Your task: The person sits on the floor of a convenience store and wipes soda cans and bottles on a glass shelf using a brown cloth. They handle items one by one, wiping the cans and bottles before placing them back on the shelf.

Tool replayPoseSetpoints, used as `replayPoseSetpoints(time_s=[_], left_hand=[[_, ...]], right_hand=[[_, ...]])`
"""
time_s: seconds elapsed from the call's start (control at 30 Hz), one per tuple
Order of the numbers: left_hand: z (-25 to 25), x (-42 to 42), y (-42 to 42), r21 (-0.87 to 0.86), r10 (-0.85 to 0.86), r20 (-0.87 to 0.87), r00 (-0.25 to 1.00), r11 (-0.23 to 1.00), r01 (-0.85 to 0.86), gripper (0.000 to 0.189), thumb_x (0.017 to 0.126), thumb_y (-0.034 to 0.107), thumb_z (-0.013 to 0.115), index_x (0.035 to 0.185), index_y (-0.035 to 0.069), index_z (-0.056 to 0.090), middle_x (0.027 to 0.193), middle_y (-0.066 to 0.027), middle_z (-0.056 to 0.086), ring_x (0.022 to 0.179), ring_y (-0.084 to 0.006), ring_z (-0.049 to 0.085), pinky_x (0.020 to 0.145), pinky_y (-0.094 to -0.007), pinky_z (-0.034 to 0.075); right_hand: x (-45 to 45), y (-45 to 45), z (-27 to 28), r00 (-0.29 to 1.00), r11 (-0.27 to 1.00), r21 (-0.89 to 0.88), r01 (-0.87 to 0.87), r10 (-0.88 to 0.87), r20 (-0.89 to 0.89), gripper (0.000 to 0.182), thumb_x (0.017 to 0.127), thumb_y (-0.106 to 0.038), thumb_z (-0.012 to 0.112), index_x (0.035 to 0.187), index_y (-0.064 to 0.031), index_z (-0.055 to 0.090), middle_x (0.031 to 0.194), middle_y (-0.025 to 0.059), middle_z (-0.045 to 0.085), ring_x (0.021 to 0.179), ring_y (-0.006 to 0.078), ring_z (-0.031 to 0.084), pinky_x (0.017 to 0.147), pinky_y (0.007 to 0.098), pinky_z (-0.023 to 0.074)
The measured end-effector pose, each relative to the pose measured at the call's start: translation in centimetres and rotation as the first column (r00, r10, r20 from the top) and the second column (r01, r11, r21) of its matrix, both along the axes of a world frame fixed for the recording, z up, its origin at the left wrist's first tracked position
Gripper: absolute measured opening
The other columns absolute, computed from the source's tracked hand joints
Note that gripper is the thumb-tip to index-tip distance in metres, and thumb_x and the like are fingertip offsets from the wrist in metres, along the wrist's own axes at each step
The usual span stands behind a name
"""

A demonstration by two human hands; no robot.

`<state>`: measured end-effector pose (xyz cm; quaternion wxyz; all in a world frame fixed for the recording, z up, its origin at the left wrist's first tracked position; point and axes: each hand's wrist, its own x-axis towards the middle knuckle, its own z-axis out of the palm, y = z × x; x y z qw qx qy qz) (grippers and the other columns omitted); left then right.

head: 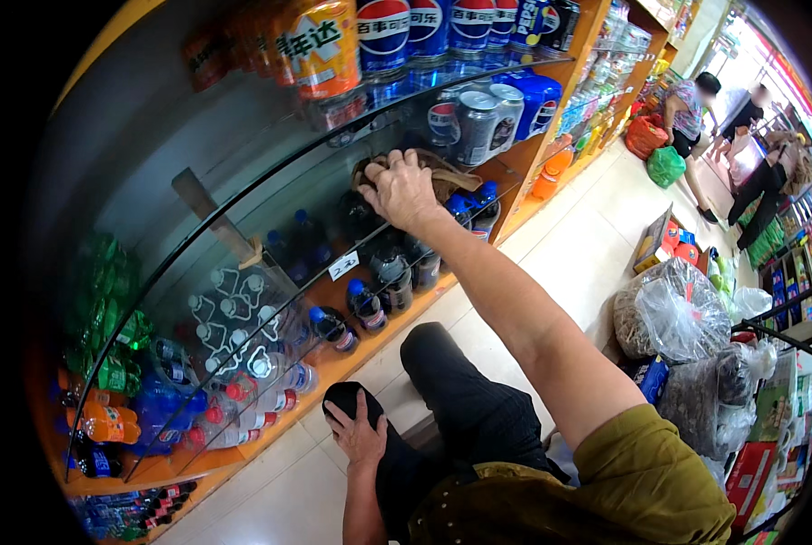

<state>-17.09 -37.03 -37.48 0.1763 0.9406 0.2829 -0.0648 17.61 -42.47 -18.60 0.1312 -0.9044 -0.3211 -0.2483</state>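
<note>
My right hand (400,191) reaches out to the middle glass shelf (324,269) of a drinks rack. Its bent fingers are on a brown cloth (450,174), which spreads out beyond them to the right. Silver Pepsi cans (477,122) stand close behind the cloth. Under the glass are dark cola bottles with blue caps (365,303). My left hand (362,429) rests on my knee in dark trousers, fingers apart and holding nothing.
Large Pepsi cans (382,34) and orange cans (321,51) fill the upper glass shelf. Clear bottles (242,327) with carry loops stand lower left. A small price card (343,266) hangs at the shelf edge. Filled plastic bags (672,313) crowd the right; people (685,109) are beyond.
</note>
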Motion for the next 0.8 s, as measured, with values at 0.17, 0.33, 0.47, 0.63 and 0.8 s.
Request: replayPoseSetpoints(time_s=[0.17,0.33,0.47,0.63,0.8], left_hand=[[0.2,1.4,1.7,-0.104,0.125,-0.058,0.991,0.986,-0.13,0.072,0.079,0.038,0.063,0.141,0.028,0.027,0.141,-0.0313,0.012,0.122,-0.0526,0.028,0.093,-0.0546,0.038],[-1.4,0.7,1.6,-0.061,0.11,0.023,0.994,0.992,-0.108,0.075,0.079,0.036,0.063,0.142,0.026,0.023,0.142,-0.0326,0.011,0.126,-0.0514,0.022,0.098,-0.0531,0.033],[-0.2,-1.1,1.8,-0.014,0.191,-0.104,0.976,0.981,-0.193,0.083,0.08,0.033,0.064,0.145,0.028,0.013,0.143,-0.0346,-0.002,0.128,-0.0545,0.015,0.103,-0.053,0.026],[-1.4,-4.2,1.1,0.304,-0.132,0.019,0.991,0.945,0.12,0.071,0.082,0.052,0.054,0.142,0.03,0.024,0.132,-0.0493,0.007,0.116,-0.0641,0.027,0.085,-0.061,0.04],[-0.2,-4.0,0.9,0.191,-0.045,-0.08,0.996,0.98,0.059,0.07,0.082,0.051,0.054,0.142,0.031,0.024,0.133,-0.0482,0.005,0.121,-0.0633,0.02,0.086,-0.0623,0.039]], right_hand=[[-0.9,-0.9,-0.1,0.994,0.993,-0.031,-0.11,0.11,0.008,0.027,0.08,-0.038,0.06,0.093,-0.0153,0.066,0.098,0.0108,0.054,0.098,0.0284,0.047,0.068,0.0428,0.0491],[-0.2,-3.2,-0.1,0.991,0.991,0.021,-0.129,0.127,0.049,0.027,0.077,-0.037,0.06,0.091,-0.0145,0.066,0.095,0.0121,0.054,0.096,0.0299,0.047,0.067,0.0406,0.05],[-1.1,-1.3,-0.4,0.997,0.998,-0.003,-0.059,0.059,0.051,0.026,0.077,-0.036,0.059,0.089,-0.0136,0.067,0.096,0.0126,0.054,0.096,0.0299,0.047,0.065,0.0394,0.0492],[-1.3,-1.0,-0.1,0.998,0.997,-0.035,-0.067,0.067,-0.008,0.025,0.082,-0.031,0.052,0.089,-0.0117,0.067,0.094,0.013,0.054,0.092,0.0282,0.047,0.062,0.0377,0.0477],[-1.3,-1.3,0.3,0.998,0.997,-0.054,-0.06,0.06,-0.003,0.024,0.082,-0.027,0.051,0.09,-0.0119,0.067,0.094,0.0141,0.055,0.09,0.0271,0.047,0.06,0.037,0.0469]])
